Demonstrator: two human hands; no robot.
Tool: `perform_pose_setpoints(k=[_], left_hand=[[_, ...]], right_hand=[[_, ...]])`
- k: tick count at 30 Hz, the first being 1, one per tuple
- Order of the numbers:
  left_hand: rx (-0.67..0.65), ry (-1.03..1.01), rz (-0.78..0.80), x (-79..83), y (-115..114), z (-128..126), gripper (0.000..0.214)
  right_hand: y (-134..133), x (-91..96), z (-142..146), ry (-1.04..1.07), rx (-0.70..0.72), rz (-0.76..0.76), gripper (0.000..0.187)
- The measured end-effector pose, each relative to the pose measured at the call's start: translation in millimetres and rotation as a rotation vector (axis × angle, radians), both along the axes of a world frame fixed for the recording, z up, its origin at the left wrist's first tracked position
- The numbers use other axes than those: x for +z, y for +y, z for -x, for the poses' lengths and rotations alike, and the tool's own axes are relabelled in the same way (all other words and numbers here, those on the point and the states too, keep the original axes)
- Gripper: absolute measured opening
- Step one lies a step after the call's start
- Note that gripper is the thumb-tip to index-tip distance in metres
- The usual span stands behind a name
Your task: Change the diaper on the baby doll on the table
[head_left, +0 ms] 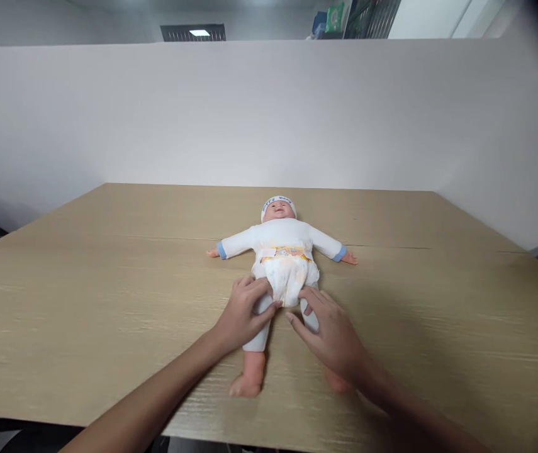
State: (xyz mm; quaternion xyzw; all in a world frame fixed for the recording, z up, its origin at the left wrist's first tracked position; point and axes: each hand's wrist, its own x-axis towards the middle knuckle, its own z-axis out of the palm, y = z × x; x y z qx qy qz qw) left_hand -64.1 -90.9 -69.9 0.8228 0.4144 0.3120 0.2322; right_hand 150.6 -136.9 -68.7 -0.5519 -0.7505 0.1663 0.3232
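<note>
A baby doll (282,231) lies on its back with its arms spread, in a white long-sleeved outfit with blue cuffs. Round its hips sits a white diaper (287,280) with a printed orange and yellow band across the waist. My left hand (247,311) is curled over the doll's leg on the left, its fingers and thumb at the diaper's leg edge. On the other side, my right hand (332,327) touches the diaper's opposite leg edge with bent fingertips, its thumb apart from them. That hand partly hides the leg and foot on the right.
The doll lies on a wide wooden table (108,296) with thin seams in its top. A white partition (269,113) stands along the back and bends forward at the right. Beyond it, a green package (335,17) shows near a dark rack.
</note>
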Motion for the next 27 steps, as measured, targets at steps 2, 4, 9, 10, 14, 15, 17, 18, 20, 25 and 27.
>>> perform_pose_setpoints(k=[2, 4, 9, 10, 14, 15, 17, 18, 20, 25, 27], left_hand=[[0.022, -0.033, 0.022, -1.7, 2, 1, 0.012], [0.047, -0.103, 0.070, -5.0, 4, 3, 0.017], [0.066, -0.410, 0.272, -15.8, 11, 1, 0.036], [0.069, -0.464, 0.302, -17.3, 12, 1, 0.039], [0.091, -0.548, 0.346, -17.2, 10, 2, 0.042], [0.096, -0.525, 0.336, -15.6, 9, 2, 0.042], [0.106, -0.440, 0.300, -11.5, 6, 4, 0.038], [0.113, -0.391, 0.281, -9.5, 5, 5, 0.036], [0.127, -0.315, 0.260, -6.3, 3, 6, 0.034], [0.033, -0.344, 0.424, -3.4, 6, 7, 0.038], [-0.021, -0.434, 0.556, -2.5, 8, 8, 0.042]], right_hand=[[3, -1.1, 0, 0.051, -0.052, 0.042, 0.012], [5, -3.2, 1, 0.102, -0.127, 0.092, 0.019], [10, -3.9, -5, 0.208, -0.201, 0.115, 0.029], [11, -2.6, -7, 0.225, -0.206, 0.110, 0.030], [12, 3.0, -18, 0.197, -0.235, 0.057, 0.028], [12, 3.9, -20, 0.167, -0.228, 0.025, 0.025], [12, 4.7, -22, 0.102, -0.201, -0.033, 0.022], [12, 4.7, -22, 0.076, -0.190, -0.046, 0.022], [12, 4.1, -20, 0.059, -0.170, -0.032, 0.022], [13, -0.7, -15, 0.127, -0.114, 0.001, 0.019], [15, -4.3, -15, 0.160, -0.099, 0.000, 0.021]])
